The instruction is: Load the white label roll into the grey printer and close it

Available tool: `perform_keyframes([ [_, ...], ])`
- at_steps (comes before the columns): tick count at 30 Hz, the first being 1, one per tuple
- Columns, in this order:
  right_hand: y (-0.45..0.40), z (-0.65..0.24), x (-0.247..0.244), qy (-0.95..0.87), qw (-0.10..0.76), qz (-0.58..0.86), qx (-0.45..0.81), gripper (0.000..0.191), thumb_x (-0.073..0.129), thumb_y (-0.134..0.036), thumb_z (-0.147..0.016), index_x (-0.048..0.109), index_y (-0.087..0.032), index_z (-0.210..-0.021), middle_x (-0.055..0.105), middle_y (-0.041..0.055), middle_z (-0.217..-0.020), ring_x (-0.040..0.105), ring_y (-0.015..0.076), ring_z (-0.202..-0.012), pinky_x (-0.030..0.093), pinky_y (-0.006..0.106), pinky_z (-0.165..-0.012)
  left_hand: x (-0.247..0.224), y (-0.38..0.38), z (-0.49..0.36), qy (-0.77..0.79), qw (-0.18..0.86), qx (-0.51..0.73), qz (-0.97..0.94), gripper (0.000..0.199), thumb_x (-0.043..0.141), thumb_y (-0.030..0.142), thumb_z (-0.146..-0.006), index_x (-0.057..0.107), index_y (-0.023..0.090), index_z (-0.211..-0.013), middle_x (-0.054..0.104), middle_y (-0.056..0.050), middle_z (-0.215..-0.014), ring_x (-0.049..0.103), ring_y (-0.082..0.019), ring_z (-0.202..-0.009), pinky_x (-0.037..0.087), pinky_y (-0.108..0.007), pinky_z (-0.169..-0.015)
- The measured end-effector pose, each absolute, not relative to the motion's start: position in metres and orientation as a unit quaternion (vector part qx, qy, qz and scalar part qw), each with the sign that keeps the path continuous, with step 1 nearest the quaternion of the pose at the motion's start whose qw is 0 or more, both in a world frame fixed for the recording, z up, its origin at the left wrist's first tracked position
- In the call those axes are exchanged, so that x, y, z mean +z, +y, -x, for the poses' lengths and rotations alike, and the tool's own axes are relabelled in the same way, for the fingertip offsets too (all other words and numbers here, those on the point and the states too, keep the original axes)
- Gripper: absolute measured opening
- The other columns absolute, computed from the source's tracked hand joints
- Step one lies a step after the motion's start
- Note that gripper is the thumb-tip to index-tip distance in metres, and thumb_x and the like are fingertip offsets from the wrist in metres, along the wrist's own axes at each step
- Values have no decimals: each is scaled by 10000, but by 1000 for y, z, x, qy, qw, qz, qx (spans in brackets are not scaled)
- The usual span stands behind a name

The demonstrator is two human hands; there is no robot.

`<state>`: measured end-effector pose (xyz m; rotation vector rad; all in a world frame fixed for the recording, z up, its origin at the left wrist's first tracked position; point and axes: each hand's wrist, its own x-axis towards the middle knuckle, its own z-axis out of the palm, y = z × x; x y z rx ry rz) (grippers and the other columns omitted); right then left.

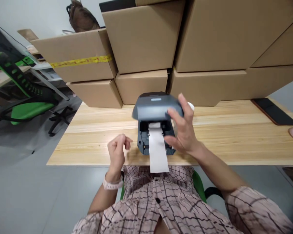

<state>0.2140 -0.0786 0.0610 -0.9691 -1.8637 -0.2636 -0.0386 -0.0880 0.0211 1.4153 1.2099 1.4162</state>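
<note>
Loosely splayed, right grip (185, 131) touches printer lid (148, 109).

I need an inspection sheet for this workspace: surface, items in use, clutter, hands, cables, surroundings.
Surface: light wood-grain table.
Items in use: dark printer-like device, lid raised; white paper strip reaches past the table's front edge in view.
Clutter: stacked cartons along the back; dark flat object at right.
Hands: right hand open at the lid, contact unclear; left hand curled beside the device, nothing seen in it.
Cables: nothing seen on the table.
Surroundings: green-and-black chair at left.
</note>
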Motion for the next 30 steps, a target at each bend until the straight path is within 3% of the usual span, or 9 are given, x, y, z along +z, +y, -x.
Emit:
perform_keyframes([
  [3, -30, -216, 91, -753, 487, 431, -101, 723, 279, -682, -1021, 81, -403, -1658, 174, 34, -1733, 232, 372, -1592, 266, 655, -1249, 32, -44, 28, 496, 381, 525, -578, 221, 662, 383, -920, 748, 180, -931, 698, -36, -807, 627, -137, -727, 492, -250, -654],
  [5, 0, -219, 107, -744, 483, 453, -88, 697, 261, -621, -1050, 36, -381, -1666, 234, 59, -1716, 250, 342, -1589, 266, 635, -1254, 32, -20, 18, 486, 413, 472, -608, 459, 750, 397, -839, 675, 197, -1245, 703, -110, -1260, 656, -226, -1129, 546, -318, -876],
  [8, 33, -225, 124, -744, 469, 467, -89, 642, 218, -561, -1081, 6, -397, -1664, 311, 65, -1685, 312, 280, -1569, 302, 601, -1247, 21, 0, 3, 444, 490, 388, -642, 832, 787, 410, -783, 455, 210, -1519, 516, -139, -1565, 499, -321, -1421, 477, -442, -1113],
  [11, 41, -231, 135, -745, 459, 474, -95, 630, 286, -531, -1082, 88, -386, -1662, 364, 77, -1663, 333, 260, -1559, 338, 562, -1238, 9, 7, -4, 419, 532, 369, -637, 1053, 805, 366, -731, 270, 206, -1624, 449, -142, -1624, 450, -341, -1477, 395, -480, -1211],
  [15, 13, -229, 131, -737, 445, 494, -121, 534, 412, -385, -1054, 384, -311, -1582, 482, 95, -1590, 409, 301, -1504, 363, 520, -1212, 3, 8, -6, 407, 533, 393, -630, 1111, 806, 357, -699, 237, 173, -1636, 414, -156, -1648, 407, -338, -1511, 367, -458, -1238],
  [19, -13, -212, 106, -846, 188, 498, -14, 414, 412, -163, -984, 681, -180, -1298, 742, 135, -1240, 666, 301, -1173, 480, 457, -1038, 3, 8, -7, 407, 521, 397, -637, 1115, 764, 296, -673, 230, 125, -1637, 403, -174, -1650, 418, -342, -1500, 378, -442, -1228],
  [23, -8, -197, 83, -886, -76, 451, 76, 354, 466, -91, -933, 724, -113, -1175, 786, 188, -1028, 721, 303, -1058, 429, 456, -1048, 2, 8, -6, 399, 540, 395, -627, 1164, 656, 209, -680, 55, 161, -1676, 398, -167, -1655, 484, -308, -1452, 422, -426, -1183],
  [26, 2, -192, 77, -892, -107, 426, 105, 351, 491, -92, -914, 713, -120, -1183, 782, 202, -1011, 738, 326, -996, 471, 456, -950, -1, 9, -3, 383, 559, 391, -623, 1210, 607, 180, -691, -101, 226, -1672, 384, -145, -1670, 505, -275, -1436, 439, -406, -1165],
  [30, 13, -195, 84, -908, -121, 366, 164, 371, 548, -208, -935, 680, -212, -1281, 769, 142, -1180, 733, 312, -1043, 523, 401, -868, -4, 10, -3, 371, 565, 399, -620, 1209, 616, 189, -696, -96, 209, -1673, 308, -153, -1708, 427, -288, -1509, 394, -411, -1212],
])
